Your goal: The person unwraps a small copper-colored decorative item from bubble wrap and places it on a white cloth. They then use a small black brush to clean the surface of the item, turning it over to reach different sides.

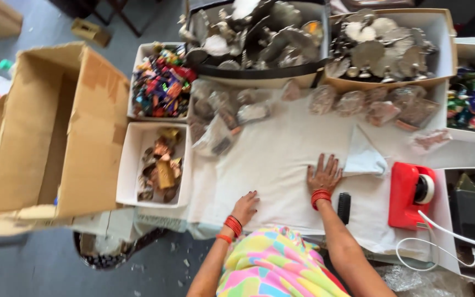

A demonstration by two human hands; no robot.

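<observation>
White paper sheet (270,165) lies flat mid-worktop (457,159), nothing on it yet. Right hand (324,175) open, palm pressing it; left hand (245,208) loosely curled at its near edge, empty afaict. Wrapped pcs (358,102) behind.

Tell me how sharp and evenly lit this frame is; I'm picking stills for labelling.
Head view: soft motion blur throughout, the metal pieces in the dark tray smeared; wide-angle bending at the cardboard box; even light, no harsh glare; both hands, left hand and right hand, fairly clear.

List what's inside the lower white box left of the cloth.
The white box holds a loose pile of small brass and copper-coloured trinkets; bare floor shows along its left side. Anything beneath the pile is hidden.
</observation>
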